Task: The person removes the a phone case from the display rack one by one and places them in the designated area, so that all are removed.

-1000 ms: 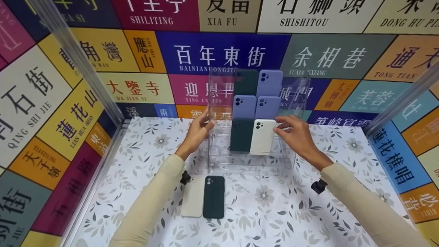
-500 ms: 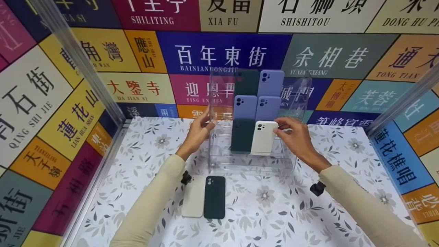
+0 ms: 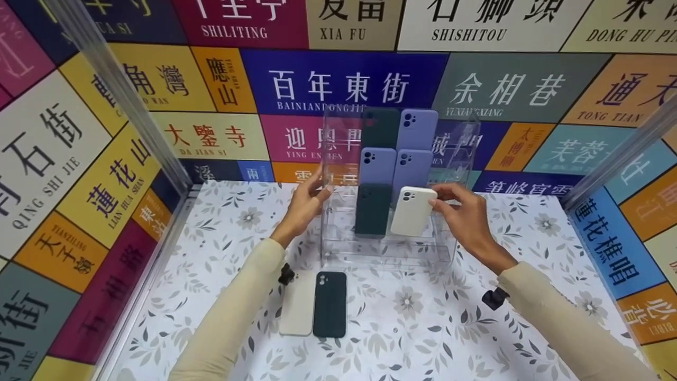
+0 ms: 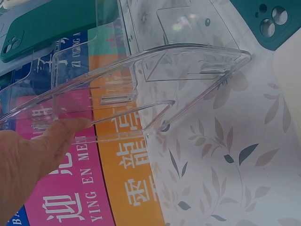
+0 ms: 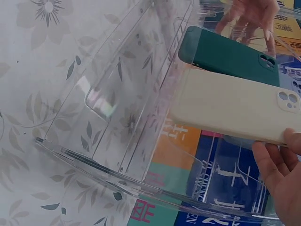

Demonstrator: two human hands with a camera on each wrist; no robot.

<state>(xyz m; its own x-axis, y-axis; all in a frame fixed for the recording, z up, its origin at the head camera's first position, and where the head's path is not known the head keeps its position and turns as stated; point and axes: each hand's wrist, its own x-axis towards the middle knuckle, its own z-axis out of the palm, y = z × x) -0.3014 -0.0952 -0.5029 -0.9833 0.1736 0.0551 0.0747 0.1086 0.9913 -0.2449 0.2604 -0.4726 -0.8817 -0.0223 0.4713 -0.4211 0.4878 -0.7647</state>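
My right hand pinches the upper right edge of a cream phone case, which leans at a tilt over the lower tier of a clear acrylic stand. In the right wrist view, thumb and fingertips hold the cream case near its camera cutouts. On its left, a dark green phone case stands in the same tier. Two purple cases fill the middle tier; a green case and a purple case stand on top. My left hand holds the stand's left side edge.
On the flowered tabletop in front of the stand lie a dark green phone case and a cream phone case, side by side. Panels with printed street names rise behind and at both sides.
My right hand has drawn the cream case's top to the right, away from the green case, and the case now tilts. The left hand stays at the stand's side.
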